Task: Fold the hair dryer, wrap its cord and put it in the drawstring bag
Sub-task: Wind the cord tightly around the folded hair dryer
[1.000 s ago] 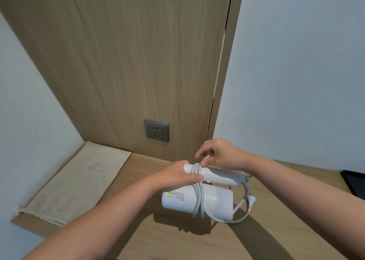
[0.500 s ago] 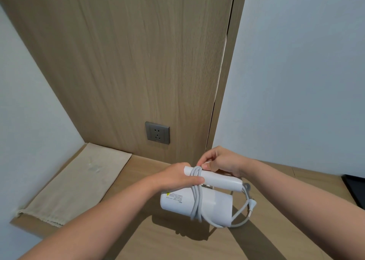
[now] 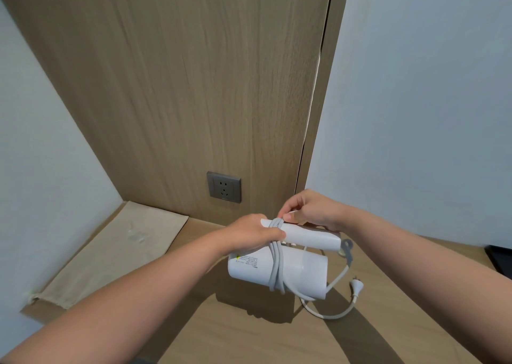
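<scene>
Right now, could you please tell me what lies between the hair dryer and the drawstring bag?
Head view: only bare wooden shelf separates hair dryer and drawstring bag; the left forearm crosses above it.

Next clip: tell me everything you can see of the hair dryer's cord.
The cord is pale grey, smooth and rubbery-looking. Several turns lie side by side around the folded white hair dryer, binding handle to barrel. The left hand grips the handle end at the coils; the right hand pinches a strand just above them. A loose tail curves below the barrel and rises to the white plug, unplugged. Whether it touches the wooden surface is unclear.
</scene>
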